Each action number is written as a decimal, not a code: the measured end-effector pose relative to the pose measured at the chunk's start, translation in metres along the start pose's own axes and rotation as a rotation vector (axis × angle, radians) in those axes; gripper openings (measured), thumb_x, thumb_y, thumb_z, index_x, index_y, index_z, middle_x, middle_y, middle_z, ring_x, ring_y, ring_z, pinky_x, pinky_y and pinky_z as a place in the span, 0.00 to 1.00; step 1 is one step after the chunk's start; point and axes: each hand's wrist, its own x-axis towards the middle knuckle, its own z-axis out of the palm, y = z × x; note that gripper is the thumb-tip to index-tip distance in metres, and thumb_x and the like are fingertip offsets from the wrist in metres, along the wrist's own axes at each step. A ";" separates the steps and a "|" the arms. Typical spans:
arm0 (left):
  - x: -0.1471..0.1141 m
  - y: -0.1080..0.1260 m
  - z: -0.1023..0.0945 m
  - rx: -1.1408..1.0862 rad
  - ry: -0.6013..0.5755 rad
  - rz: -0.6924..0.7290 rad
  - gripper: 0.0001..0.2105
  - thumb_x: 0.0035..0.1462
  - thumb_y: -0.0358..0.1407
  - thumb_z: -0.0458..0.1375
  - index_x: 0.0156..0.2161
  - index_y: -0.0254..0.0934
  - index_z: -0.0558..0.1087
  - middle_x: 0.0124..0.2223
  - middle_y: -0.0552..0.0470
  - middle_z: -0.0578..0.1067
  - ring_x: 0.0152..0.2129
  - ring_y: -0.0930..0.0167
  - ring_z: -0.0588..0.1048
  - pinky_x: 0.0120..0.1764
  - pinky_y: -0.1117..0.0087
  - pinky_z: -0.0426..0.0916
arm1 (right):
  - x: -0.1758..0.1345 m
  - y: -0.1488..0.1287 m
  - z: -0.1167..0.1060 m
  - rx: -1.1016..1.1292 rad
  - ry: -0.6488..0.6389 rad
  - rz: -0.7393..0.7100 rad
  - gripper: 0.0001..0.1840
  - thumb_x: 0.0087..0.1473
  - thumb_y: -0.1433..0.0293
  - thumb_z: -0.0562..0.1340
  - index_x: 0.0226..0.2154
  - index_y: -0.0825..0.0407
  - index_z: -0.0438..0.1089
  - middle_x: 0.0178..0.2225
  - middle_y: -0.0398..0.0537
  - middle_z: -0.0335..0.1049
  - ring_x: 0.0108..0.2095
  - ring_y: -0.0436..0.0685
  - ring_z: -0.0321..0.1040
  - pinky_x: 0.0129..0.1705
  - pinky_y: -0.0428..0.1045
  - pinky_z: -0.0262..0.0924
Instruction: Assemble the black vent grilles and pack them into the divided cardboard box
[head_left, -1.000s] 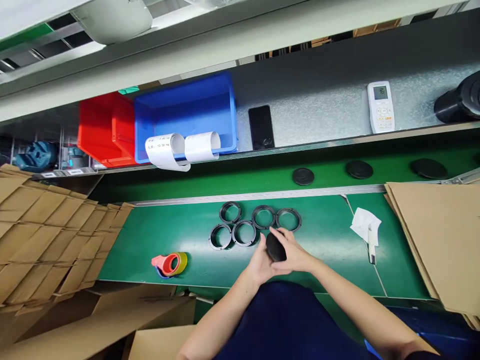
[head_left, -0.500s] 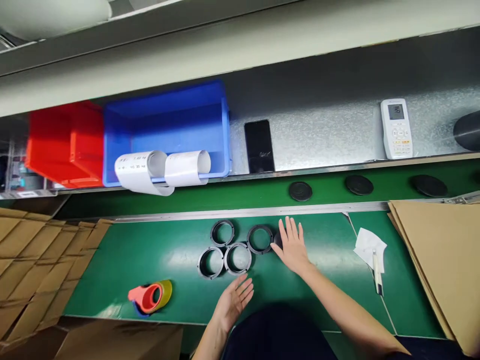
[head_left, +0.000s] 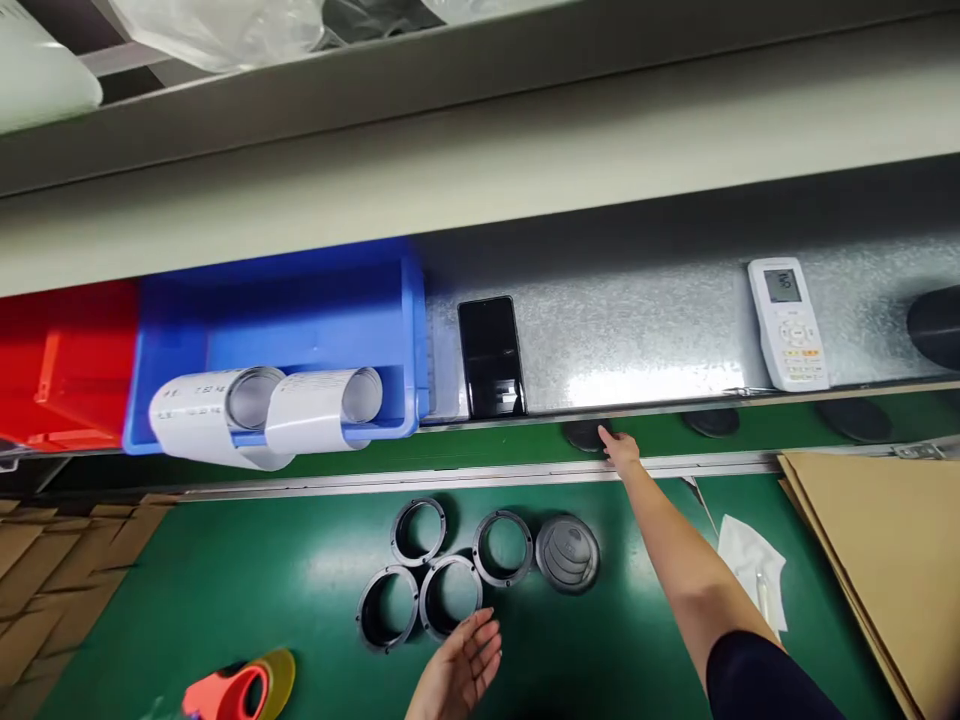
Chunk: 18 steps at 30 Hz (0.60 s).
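My right hand [head_left: 621,450] reaches out to the far green strip. Its fingers close on the right edge of a round black disc [head_left: 583,435], partly under the shelf lip. My left hand [head_left: 469,665] is palm up with its fingers loosely spread, holding nothing, just below a black ring [head_left: 428,607]. Beside that ring lies another black ring [head_left: 364,622], and two further rings, a back ring [head_left: 397,540] and a right-hand ring [head_left: 481,560], are close by. A round louvred air vent [head_left: 568,553] lies flat at the right end of the group.
Above, a metal shelf [head_left: 637,350] carries a blue bin [head_left: 416,340] with label rolls, a phone [head_left: 492,358] and a remote control [head_left: 789,325]. More discs, such as this disc [head_left: 711,422], lie rightward. Cardboard sheets [head_left: 877,560] flank the right; a tape dispenser [head_left: 232,692] sits front left.
My right hand has left the louvred vent beside the rings and moved forward to a disc on the far strip. The view has tilted up. My left hand stays near the rings.
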 end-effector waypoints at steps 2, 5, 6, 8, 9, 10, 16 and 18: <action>0.002 0.002 0.008 0.023 -0.028 0.017 0.13 0.62 0.31 0.59 0.51 0.31 0.72 0.45 0.45 0.78 0.40 0.67 0.78 0.46 0.69 0.72 | 0.000 -0.008 0.005 0.139 -0.091 0.079 0.24 0.45 0.53 0.72 0.29 0.50 0.62 0.22 0.46 0.65 0.31 0.62 0.71 0.37 0.61 0.72; 0.004 0.005 0.025 0.068 -0.107 0.089 0.13 0.61 0.32 0.60 0.51 0.33 0.73 0.50 0.43 0.76 0.45 0.65 0.76 0.52 0.67 0.69 | -0.046 -0.007 0.011 0.362 -0.241 0.129 0.32 0.35 0.56 0.77 0.24 0.47 0.54 0.21 0.39 0.62 0.27 0.56 0.69 0.39 0.57 0.73; 0.004 0.006 0.032 0.063 -0.160 0.120 0.14 0.61 0.32 0.61 0.52 0.34 0.73 0.53 0.42 0.75 0.48 0.64 0.75 0.55 0.65 0.67 | -0.072 -0.005 0.011 0.422 -0.301 0.139 0.34 0.33 0.55 0.78 0.23 0.47 0.52 0.22 0.40 0.63 0.28 0.55 0.70 0.41 0.57 0.73; 0.003 0.006 0.048 0.003 -0.315 0.184 0.19 0.60 0.35 0.62 0.56 0.38 0.71 0.58 0.42 0.71 0.54 0.61 0.71 0.59 0.59 0.63 | -0.133 0.003 0.006 0.551 -0.454 0.171 0.34 0.32 0.54 0.79 0.22 0.49 0.54 0.27 0.44 0.69 0.32 0.57 0.72 0.45 0.58 0.72; 0.001 0.006 0.056 -0.041 -0.408 0.213 0.22 0.59 0.38 0.63 0.58 0.42 0.69 0.60 0.43 0.70 0.56 0.59 0.69 0.60 0.55 0.61 | -0.166 0.007 0.001 0.614 -0.558 0.196 0.31 0.33 0.54 0.78 0.22 0.50 0.58 0.30 0.47 0.72 0.35 0.58 0.73 0.46 0.58 0.72; -0.002 0.005 0.064 -0.084 -0.499 0.236 0.24 0.59 0.42 0.64 0.59 0.44 0.68 0.61 0.44 0.69 0.58 0.57 0.67 0.61 0.52 0.60 | -0.199 0.011 -0.004 0.667 -0.674 0.220 0.28 0.36 0.54 0.78 0.24 0.51 0.62 0.34 0.48 0.73 0.38 0.60 0.74 0.47 0.59 0.71; -0.044 -0.008 0.079 -0.249 -0.702 0.384 0.27 0.63 0.53 0.54 0.59 0.38 0.69 0.62 0.45 0.68 0.62 0.58 0.61 0.64 0.55 0.55 | -0.307 0.020 -0.034 0.360 -0.689 -0.131 0.27 0.58 0.44 0.61 0.38 0.51 0.75 0.39 0.52 0.70 0.43 0.63 0.68 0.43 0.60 0.70; -0.062 -0.014 0.072 -0.241 -0.741 0.352 0.26 0.63 0.54 0.52 0.60 0.43 0.68 0.61 0.48 0.69 0.62 0.57 0.62 0.63 0.49 0.55 | -0.308 0.014 -0.043 0.127 -0.393 -0.460 0.28 0.60 0.43 0.56 0.40 0.49 0.76 0.41 0.54 0.67 0.45 0.65 0.64 0.48 0.63 0.66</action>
